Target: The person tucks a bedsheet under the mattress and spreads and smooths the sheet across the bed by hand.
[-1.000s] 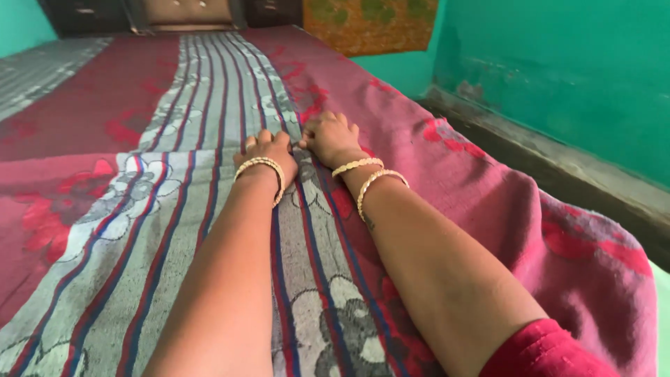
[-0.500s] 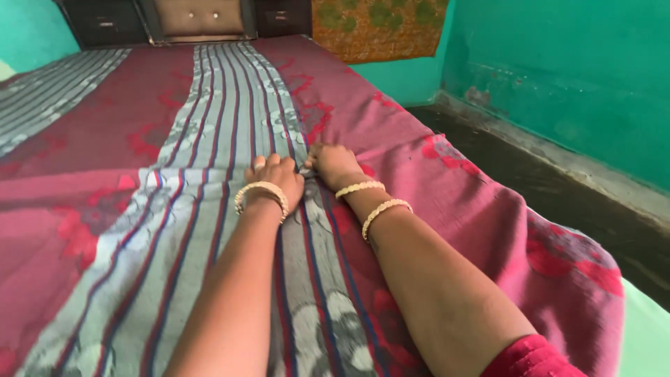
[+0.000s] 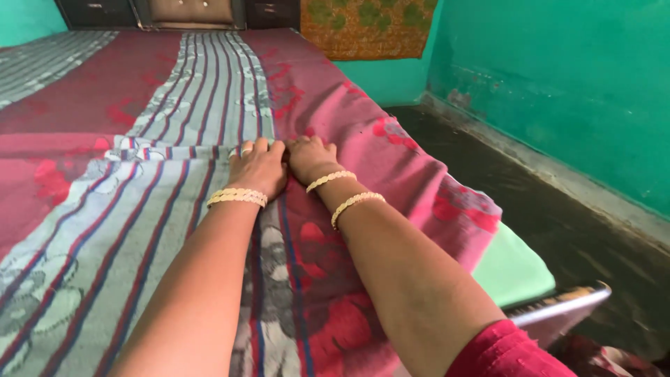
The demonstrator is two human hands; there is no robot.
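A maroon and grey striped blanket [image 3: 174, 91] with red flowers covers the bed. Its upper layer ends in a folded edge [image 3: 153, 150] that runs across the bed. My left hand [image 3: 257, 169] and my right hand [image 3: 310, 159] lie side by side at this edge, touching each other. The fingers of both curl down into the cloth. Gold bangles sit on both wrists, and the left hand wears a ring. A red sleeve shows on my right upper arm.
A bare green mattress corner [image 3: 513, 269] sticks out under the blanket at the right. Below it lies a flat silver-edged object [image 3: 558, 311]. Dark floor [image 3: 558, 202] runs along teal walls. A dark headboard [image 3: 188, 10] and an orange patterned cloth [image 3: 370, 28] stand at the far end.
Both hands have stayed together on the blanket's edge and come a little nearer to me. The view has swung right, so more floor and the green mattress corner show.
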